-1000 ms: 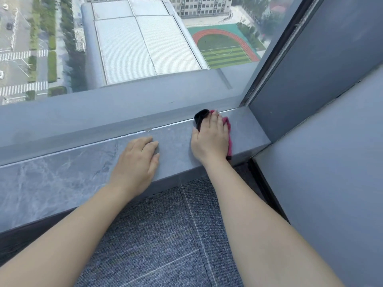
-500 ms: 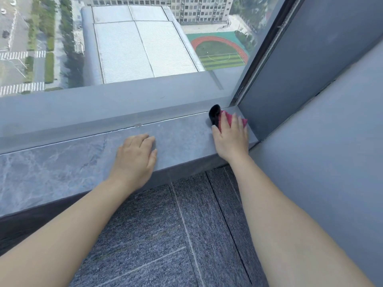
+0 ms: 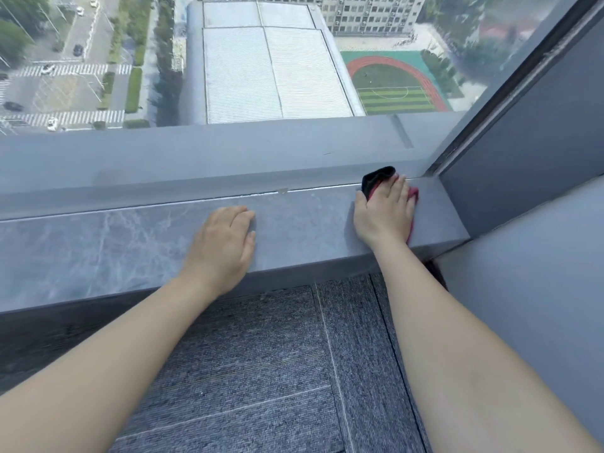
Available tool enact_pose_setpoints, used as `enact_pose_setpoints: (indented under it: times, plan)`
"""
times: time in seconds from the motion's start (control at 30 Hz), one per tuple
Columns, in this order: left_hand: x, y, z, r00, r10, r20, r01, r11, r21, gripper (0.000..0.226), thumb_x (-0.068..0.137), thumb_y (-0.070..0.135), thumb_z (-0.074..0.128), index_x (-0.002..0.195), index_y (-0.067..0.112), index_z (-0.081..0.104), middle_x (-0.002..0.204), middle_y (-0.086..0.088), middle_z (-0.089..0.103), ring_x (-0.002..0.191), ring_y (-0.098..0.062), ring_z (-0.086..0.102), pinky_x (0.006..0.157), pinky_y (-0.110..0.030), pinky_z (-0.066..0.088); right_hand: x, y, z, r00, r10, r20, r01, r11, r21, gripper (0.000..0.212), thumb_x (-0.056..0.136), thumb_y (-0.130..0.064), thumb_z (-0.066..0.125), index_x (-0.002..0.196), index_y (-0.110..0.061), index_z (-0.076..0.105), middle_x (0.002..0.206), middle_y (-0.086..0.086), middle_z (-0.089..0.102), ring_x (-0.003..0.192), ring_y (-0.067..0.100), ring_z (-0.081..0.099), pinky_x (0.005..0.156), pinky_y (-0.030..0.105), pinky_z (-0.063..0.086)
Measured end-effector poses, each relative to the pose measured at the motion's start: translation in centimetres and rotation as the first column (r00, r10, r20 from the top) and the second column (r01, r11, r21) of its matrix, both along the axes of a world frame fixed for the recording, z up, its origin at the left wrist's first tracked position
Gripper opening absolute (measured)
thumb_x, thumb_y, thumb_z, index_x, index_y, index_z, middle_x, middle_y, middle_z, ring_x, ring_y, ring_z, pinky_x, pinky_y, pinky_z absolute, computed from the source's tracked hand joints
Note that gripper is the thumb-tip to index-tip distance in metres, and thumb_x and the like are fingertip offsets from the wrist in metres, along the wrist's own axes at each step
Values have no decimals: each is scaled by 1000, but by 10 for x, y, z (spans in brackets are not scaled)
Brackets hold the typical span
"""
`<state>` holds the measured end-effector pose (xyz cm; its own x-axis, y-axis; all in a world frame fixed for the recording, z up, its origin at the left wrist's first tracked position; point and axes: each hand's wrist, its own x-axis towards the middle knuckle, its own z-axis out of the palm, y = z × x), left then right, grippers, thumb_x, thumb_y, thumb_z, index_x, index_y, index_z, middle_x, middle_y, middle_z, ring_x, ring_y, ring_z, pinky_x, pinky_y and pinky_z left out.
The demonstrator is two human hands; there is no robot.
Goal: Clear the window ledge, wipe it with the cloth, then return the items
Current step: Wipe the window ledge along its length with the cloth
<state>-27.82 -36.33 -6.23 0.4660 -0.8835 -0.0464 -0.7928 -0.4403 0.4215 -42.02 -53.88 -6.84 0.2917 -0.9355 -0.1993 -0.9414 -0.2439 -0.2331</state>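
The grey marbled window ledge (image 3: 124, 243) runs across the view below the glass. My right hand (image 3: 384, 214) lies flat on a pink and black cloth (image 3: 376, 179), pressing it onto the ledge close to its right end. Only the cloth's black corner and a pink edge show past the fingers. My left hand (image 3: 225, 243) rests palm down on the bare ledge about a hand's width to the left, holding nothing. No items stand on the visible ledge.
A grey wall panel (image 3: 523, 165) closes the ledge's right end, and a second grey panel (image 3: 539, 305) juts out lower right. The window frame (image 3: 196, 158) rises behind the ledge. Grey carpet tiles (image 3: 261, 371) cover the floor below.
My right hand slid the cloth rightward along the ledge toward the corner, then drew back slightly from the wall. My left hand stayed planted on the ledge.
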Motion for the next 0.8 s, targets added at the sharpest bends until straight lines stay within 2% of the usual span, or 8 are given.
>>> enact_pose_setpoints:
  times: [0.07,0.17,0.27,0.33,0.43,0.6,0.7,0.8]
  plan:
    - [6,9,2,999,27,19,-27,999,19,63,79,35,23,115,-5,54,126,-26,55,118,-43,47,103,-50,35,10,16,0,999,52,2,-52,999,11,69,97,-37,27,146,4,-1,157,21,-1,147,27,-2,119,38,-6]
    - [14,27,5,995,91,28,-93,992,80,60,79,31,27,127,0,45,140,-20,42,132,-38,32,111,-46,23,29,43,1,991,130,10,-130,991,17,69,97,-38,27,146,3,-1,157,21,-1,147,27,-3,119,38,-6]
    - [24,49,4,989,138,50,-144,978,150,48,92,28,31,135,7,36,149,-14,30,138,-34,20,114,-45,14,51,72,2,975,219,24,-220,975,19,69,97,-39,27,147,0,-1,158,20,-3,147,27,-4,119,37,-7]
    - [31,63,3,986,161,47,-167,971,173,46,94,23,35,137,9,32,151,-12,25,139,-33,16,114,-44,13,64,91,4,955,296,29,-297,954,28,68,97,-40,26,147,-3,-2,158,19,-4,147,26,-5,119,37,-7]
    - [37,79,3,987,161,-1,-158,974,165,46,94,20,33,138,6,28,152,-14,23,140,-32,16,116,-41,11,82,122,6,890,456,16,-456,889,49,69,97,-43,24,148,-7,-3,158,16,-6,147,23,-7,119,35,-8]
    - [37,105,8,967,199,-157,-191,979,63,43,93,6,32,136,2,32,150,-17,27,138,-30,22,115,-37,16,105,170,5,749,661,39,-662,748,42,74,94,-46,33,149,-10,-2,159,12,-4,148,21,-6,120,34,-8]
    - [40,128,11,954,235,-183,-234,972,27,43,91,-1,31,134,0,35,145,-16,34,135,-29,27,113,-35,20,106,187,6,679,731,75,-734,679,27,70,95,-36,38,149,-12,2,159,10,-2,148,19,-3,118,31,-7]
    - [43,149,14,937,286,-199,-295,955,-15,43,89,-4,30,131,1,39,141,-16,40,132,-28,33,110,-33,24,98,205,11,594,790,154,-802,597,25,65,92,-15,41,149,-14,9,160,6,6,148,15,3,116,23,-6]
